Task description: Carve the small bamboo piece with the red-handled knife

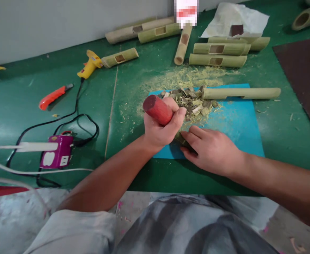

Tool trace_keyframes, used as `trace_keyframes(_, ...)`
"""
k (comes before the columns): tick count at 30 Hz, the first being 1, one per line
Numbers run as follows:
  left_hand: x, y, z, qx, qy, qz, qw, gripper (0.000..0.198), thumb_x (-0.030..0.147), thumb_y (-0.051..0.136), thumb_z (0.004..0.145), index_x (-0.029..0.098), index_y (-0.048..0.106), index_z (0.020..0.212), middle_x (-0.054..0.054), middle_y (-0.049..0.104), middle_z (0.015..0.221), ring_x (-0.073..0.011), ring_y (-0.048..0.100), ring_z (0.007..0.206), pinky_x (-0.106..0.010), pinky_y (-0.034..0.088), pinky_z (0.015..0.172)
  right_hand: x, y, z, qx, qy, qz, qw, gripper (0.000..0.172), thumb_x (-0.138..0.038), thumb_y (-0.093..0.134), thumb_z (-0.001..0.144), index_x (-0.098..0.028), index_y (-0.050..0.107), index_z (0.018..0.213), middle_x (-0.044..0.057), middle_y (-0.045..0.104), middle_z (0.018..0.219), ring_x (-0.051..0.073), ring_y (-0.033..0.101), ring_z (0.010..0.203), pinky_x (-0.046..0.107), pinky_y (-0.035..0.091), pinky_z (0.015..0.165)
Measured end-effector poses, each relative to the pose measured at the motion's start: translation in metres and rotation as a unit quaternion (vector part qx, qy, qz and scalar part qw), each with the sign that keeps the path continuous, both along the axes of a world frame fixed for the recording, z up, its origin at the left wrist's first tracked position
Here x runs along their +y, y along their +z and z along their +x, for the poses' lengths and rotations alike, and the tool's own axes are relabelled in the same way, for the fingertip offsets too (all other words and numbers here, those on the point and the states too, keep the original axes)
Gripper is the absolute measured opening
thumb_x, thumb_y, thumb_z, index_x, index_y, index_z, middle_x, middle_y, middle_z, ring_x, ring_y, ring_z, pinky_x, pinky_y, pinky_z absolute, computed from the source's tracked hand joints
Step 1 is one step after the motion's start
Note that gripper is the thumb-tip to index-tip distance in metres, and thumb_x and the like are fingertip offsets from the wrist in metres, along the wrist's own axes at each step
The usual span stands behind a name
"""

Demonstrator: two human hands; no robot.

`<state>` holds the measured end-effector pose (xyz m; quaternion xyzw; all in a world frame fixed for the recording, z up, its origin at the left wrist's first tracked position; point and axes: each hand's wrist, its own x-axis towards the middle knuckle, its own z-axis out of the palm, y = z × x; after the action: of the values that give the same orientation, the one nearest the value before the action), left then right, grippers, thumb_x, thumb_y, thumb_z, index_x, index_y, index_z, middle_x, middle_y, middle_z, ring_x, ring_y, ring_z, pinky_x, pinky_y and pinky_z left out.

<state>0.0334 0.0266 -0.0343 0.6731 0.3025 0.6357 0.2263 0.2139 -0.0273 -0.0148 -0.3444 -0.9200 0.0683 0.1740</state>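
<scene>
My left hand (162, 126) is wrapped round a thick red wooden handle (157, 109) of a tool, its working end hidden under the fist. My right hand (210, 148) presses down on a small dark green bamboo piece (181, 139) that lies on a blue mat (236, 123); its fingers curl over the piece. Just beyond both hands lies a pile of bamboo chips (194, 102). A long bamboo tube (241, 93) rests across the mat's far edge.
Several bamboo tubes with cut windows (218, 54) lie at the back of the green table (133, 70). A yellow glue gun (89, 65), an orange utility knife (51, 97) and a purple power strip (56, 151) with cables sit left. A brown sheet (305, 74) lies right.
</scene>
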Motion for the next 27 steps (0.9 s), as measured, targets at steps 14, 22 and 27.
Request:
trace_keyframes(14, 0.002, -0.005, 0.0, -0.033, 0.009, 0.019, 0.999, 0.043, 0.042, 0.07, 0.107, 0.021, 0.054, 0.072, 0.005, 0.053, 0.062, -0.0056, 0.05, 0.054, -0.025, 0.04, 0.05, -0.004, 0.002, 0.0, -0.022, 0.01, 0.125, 0.992, 0.022, -0.016, 0.059, 0.102, -0.013, 0.08, 0.099, 0.005, 0.07, 0.078, 0.018, 0.059, 0.063, 0.035, 0.037, 0.06)
trace_keyframes(22, 0.001, -0.004, 0.0, -0.053, -0.002, 0.01, 0.999, 0.038, 0.04, 0.073, 0.105, 0.022, 0.058, 0.075, 0.005, 0.055, 0.063, -0.0076, 0.051, 0.054, -0.028, 0.041, 0.051, 0.0, 0.009, -0.001, -0.03, -0.048, 0.011, 0.998, 0.024, -0.031, 0.065, 0.099, -0.013, 0.081, 0.099, 0.008, 0.074, 0.082, 0.021, 0.066, 0.071, 0.036, 0.039, 0.064)
trace_keyframes(27, -0.003, 0.0, -0.002, -0.041, 0.026, 0.015, 0.999, 0.034, 0.038, 0.071, 0.106, 0.022, 0.063, 0.078, 0.004, 0.058, 0.066, -0.0082, 0.053, 0.057, -0.028, 0.042, 0.054, 0.0, 0.007, 0.001, -0.028, -0.034, 0.045, 0.998, 0.021, -0.023, 0.062, 0.1, -0.015, 0.08, 0.095, 0.008, 0.073, 0.083, 0.022, 0.066, 0.074, 0.036, 0.04, 0.067)
